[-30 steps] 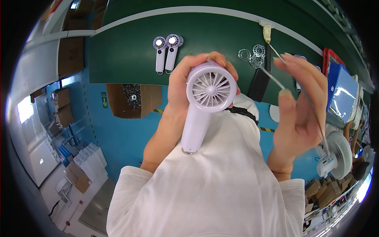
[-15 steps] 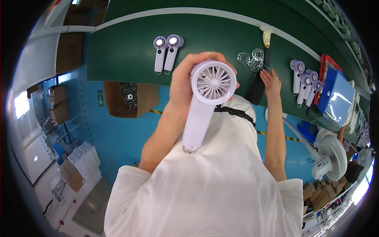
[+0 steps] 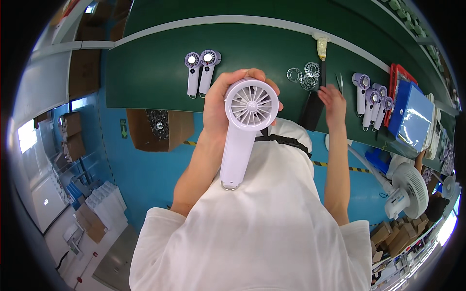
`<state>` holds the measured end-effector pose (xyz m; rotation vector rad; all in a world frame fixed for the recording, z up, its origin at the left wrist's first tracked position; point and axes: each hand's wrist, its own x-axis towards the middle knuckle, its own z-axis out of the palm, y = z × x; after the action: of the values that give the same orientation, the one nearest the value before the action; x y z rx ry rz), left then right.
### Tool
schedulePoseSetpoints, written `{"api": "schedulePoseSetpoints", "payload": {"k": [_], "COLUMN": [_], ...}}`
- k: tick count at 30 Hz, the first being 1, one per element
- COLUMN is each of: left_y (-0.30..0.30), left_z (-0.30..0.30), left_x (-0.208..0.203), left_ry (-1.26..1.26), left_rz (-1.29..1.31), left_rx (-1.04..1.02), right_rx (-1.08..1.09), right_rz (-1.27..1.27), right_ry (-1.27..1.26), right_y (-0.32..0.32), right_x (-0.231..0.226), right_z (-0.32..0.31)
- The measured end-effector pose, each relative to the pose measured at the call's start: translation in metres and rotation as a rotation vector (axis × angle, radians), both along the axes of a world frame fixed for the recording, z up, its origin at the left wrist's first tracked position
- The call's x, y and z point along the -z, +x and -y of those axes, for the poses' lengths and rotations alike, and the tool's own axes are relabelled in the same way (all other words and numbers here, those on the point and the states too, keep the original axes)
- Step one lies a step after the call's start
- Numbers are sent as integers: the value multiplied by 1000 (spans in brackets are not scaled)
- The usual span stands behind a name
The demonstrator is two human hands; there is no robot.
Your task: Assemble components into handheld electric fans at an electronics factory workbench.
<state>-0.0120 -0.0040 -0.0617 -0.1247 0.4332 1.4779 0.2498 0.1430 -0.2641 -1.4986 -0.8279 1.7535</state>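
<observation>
Lilac fan (image 3: 241, 133): near centre, over the white shirt (image 3: 262, 218) | left hand (image 3: 217, 100): wrapped round its head | right hand (image 3: 335, 107): fingers bent by black bar (image 3: 311, 112), cannot tell if gripping | surface (image 3: 262, 51): clear rings (image 3: 309, 81) left of it, tweezers (image 3: 339, 80) far side.

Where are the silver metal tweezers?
Head view, upper right: the tweezers lie on the green table beside the right hand, left of four lilac handheld fans.

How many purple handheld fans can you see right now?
7: one fan in the left hand, two near the green table's left end, and four beside the blue folder. More may be hidden at far right.
</observation>
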Motion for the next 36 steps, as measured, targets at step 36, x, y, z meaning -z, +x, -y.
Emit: {"api": "schedulePoseSetpoints", "payload": {"k": [36], "left_y": [5], "left_z": [10], "left_x": [-57], "left_ry": [276], "left_rz": [-1992], "left_rx": [-370], "right_rx": [-608], "right_rz": [-605], "right_ry": [-24], "right_y": [-103], "right_x": [-232], "right_z": [109]}}
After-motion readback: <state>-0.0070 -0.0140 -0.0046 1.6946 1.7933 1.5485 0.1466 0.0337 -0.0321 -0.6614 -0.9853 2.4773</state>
